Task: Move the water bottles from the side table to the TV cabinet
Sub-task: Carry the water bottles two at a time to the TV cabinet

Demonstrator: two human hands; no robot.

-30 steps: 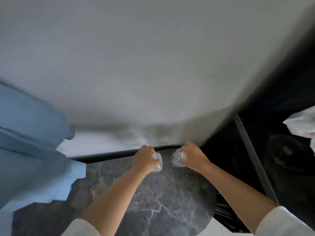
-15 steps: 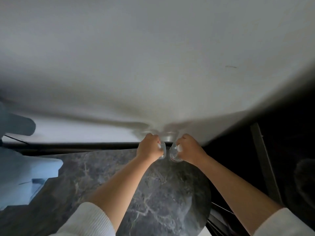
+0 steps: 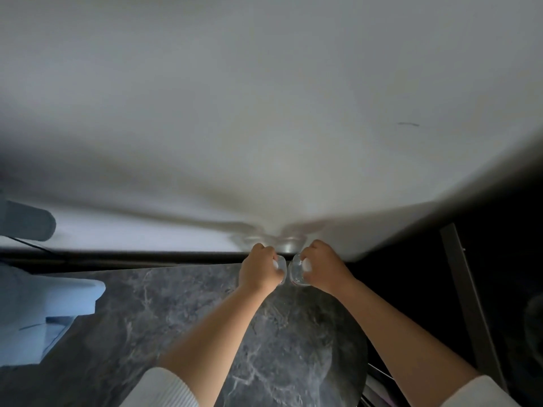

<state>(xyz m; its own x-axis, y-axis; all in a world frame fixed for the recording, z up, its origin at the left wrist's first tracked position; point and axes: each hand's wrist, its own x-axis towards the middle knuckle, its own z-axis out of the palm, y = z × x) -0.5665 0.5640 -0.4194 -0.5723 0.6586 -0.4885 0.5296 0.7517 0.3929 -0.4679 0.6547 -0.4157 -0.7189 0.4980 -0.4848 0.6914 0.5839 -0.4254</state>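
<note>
- Since 1.0 s ago: both hands sit higher in the head view and closer together; the blue cloth at left has slid mostly out of view, and the white cloth at far right is gone from view.
- Since 0.5 s ago: little change; hands and bottles in nearly the same place.
- Head view, left hand (image 3: 258,270): fingers curled round the left bottle (image 3: 281,267), gripping it from the side; only a sliver of clear plastic shows past the knuckles.
- Right hand (image 3: 321,267): fingers curled round the right bottle (image 3: 295,270), thumb across its front.
- The two bottles are just beside each other, nearly touching, at the far rim of the side table (image 3: 182,312). Cannot tell whether their bases rest on the top or are lifted off.
- Table top: dark grey marble, rounded edge curving down at right.
- Beyond the rim: a dark rail (image 3: 132,257), then a pale wall (image 3: 264,98) close behind the bottles, with their shadows on it.
- Right of the table: dark gap with a grey upright bar (image 3: 467,304).
- Left: blue cloth (image 3: 38,312) overlapping the table's left part.
- White sleeves (image 3: 164,389) at both forearms.
</note>
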